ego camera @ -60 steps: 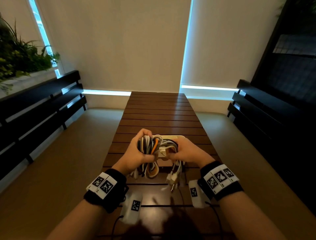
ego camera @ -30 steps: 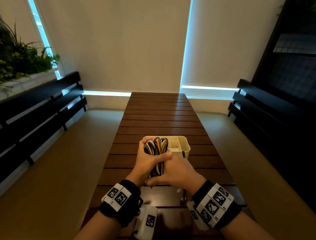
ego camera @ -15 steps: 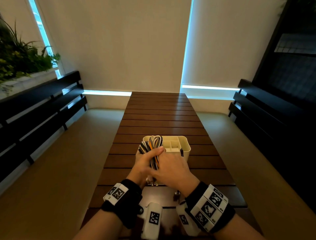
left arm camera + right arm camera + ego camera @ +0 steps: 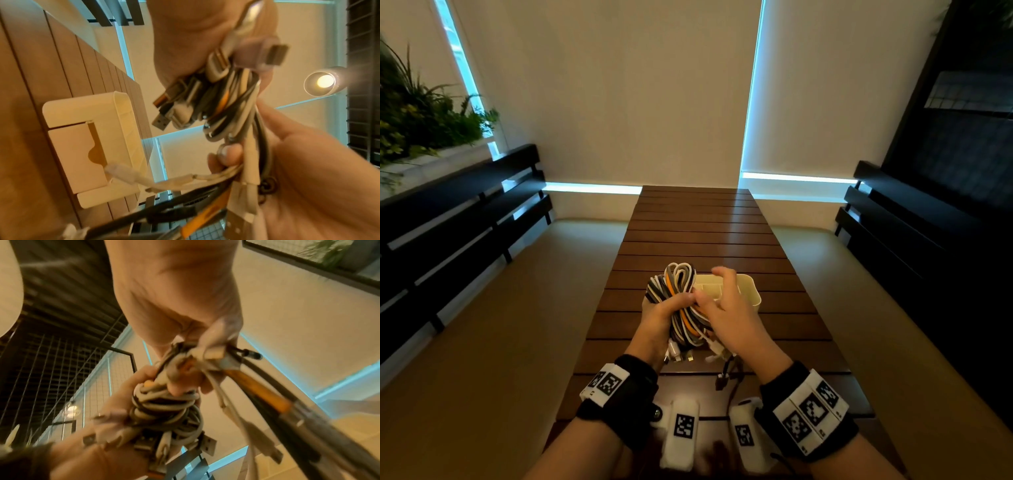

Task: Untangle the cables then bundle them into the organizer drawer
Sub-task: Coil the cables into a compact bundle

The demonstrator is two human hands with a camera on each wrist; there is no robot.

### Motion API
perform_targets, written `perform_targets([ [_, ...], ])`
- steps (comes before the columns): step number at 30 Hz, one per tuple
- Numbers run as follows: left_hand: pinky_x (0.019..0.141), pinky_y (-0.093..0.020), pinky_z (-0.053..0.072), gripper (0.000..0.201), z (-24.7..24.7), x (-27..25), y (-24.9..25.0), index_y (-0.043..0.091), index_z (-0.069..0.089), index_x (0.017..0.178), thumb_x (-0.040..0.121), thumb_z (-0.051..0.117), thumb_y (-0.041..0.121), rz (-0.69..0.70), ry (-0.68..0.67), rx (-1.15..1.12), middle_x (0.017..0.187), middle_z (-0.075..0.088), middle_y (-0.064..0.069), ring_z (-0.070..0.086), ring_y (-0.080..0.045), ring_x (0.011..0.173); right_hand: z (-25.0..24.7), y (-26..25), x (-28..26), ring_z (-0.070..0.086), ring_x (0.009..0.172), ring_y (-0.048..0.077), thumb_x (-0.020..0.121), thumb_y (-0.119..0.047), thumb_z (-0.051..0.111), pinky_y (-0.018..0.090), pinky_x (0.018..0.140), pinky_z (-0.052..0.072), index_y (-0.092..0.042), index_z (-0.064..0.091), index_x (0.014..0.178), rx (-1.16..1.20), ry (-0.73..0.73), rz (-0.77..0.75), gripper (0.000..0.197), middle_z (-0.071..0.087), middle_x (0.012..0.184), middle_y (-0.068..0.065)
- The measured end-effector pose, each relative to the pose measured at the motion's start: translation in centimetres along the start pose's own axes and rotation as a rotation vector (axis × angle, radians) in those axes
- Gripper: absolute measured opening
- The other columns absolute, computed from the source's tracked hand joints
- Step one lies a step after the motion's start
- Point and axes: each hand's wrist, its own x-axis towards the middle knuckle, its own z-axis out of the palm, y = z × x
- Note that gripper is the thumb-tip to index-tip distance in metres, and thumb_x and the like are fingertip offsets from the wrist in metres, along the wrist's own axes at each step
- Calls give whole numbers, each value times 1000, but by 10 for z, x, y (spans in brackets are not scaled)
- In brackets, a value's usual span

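One cable bundle (image 4: 677, 301) sits at the centre of the head view, a fist-thick loop of white, grey, black and one orange cable; the exact number of cables cannot be counted. The left hand (image 4: 658, 318) is wrapped around its middle, fingers curled over the strands, with the looped tops standing above the fist and several plug ends (image 4: 678, 354) hanging out below. In the left wrist view at least four USB-type plugs (image 4: 164, 112) crowd together below the palm, and one loose white connector (image 4: 123, 173) trails toward the organizer.

The right hand (image 4: 726, 317) meets the bundle from the right side of the frame; its thumb and lower fingers pinch strands, as the right wrist view shows (image 4: 185, 382), while its index finger (image 4: 722, 275) is raised and blurred.

One cream organizer drawer (image 4: 751, 291) stands on the slatted wooden table (image 4: 698, 226) just beyond the hands, partly hidden by them; its inner dividers are visible. The bundle is held above the table, in front of the organizer's left end, not inside it.

The table runs as a narrow strip up the middle of the frame, bare boards beyond the organizer to its far edge. Two dark slatted benches (image 4: 458, 219) flank it, one at each side, with tan floor between. One planter of greenery (image 4: 417, 116) fills the upper left.
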Motion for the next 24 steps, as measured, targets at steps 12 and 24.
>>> perform_targets([
  [12, 67, -36, 56, 91, 11, 2, 16, -16, 41, 122, 48, 84, 15, 210, 95, 150, 104, 55, -34, 64, -33, 80, -22, 26, -15, 55, 78, 14, 89, -26, 57, 34, 75, 44, -17, 56, 101, -150, 587, -25, 15, 53, 83, -11],
  [24, 66, -34, 57, 55, 13, -1, -4, 15, 40, 98, 67, 69, -21, 366, 91, 299, 82, 59, -8, 65, -18, 73, 12, 41, -9, 56, 50, 17, 77, -82, 12, 17, 44, 35, -8, 68, 81, 613, -427, 787, 93, 66, 63, 7],
])
